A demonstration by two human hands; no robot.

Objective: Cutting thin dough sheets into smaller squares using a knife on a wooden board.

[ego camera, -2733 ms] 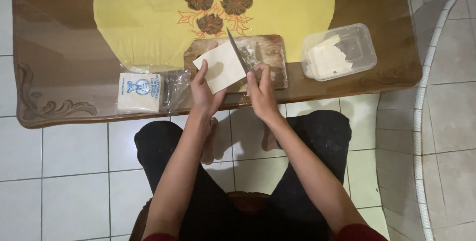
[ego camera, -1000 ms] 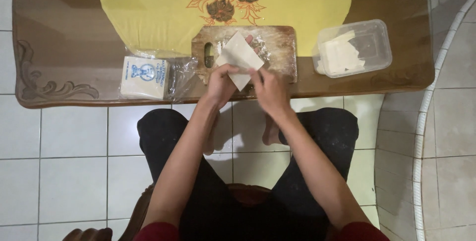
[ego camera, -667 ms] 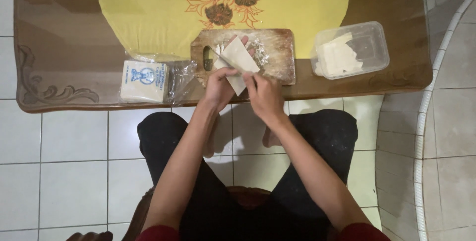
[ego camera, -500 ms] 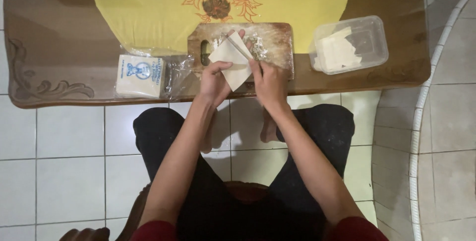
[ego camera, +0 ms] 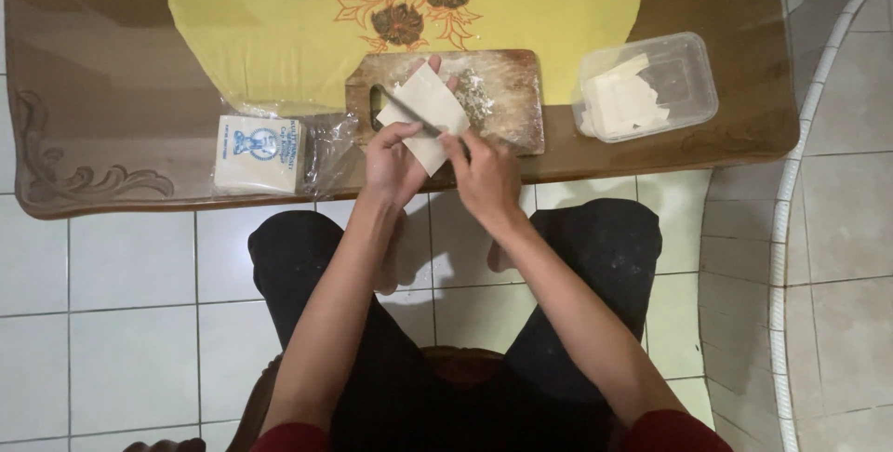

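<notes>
Seen from above, a seated person works at the near edge of a desk (ego camera: 112,61). Left hand (ego camera: 393,166) holds a pale square sheet (ego camera: 423,115) from below, fingers curled up around its far edge; the sheet is raised just over a wooden board (ego camera: 507,103) dusted with flour. Right hand (ego camera: 486,180) is closed on a thin knife (ego camera: 419,114) whose blade lies slantwise across the sheet. A clear tub (ego camera: 646,85) holding more pale pieces stands to the right of the board, well apart from the hands. An opened plastic pack (ego camera: 265,152) of stacked sheets lies to the left, near the desk edge.

Handling, as judged: the sheet looks thin, light and limp, likely to sag, crease or tear; it is best supported flat under its middle or pinched gently at two corners, away from the blade.
</notes>
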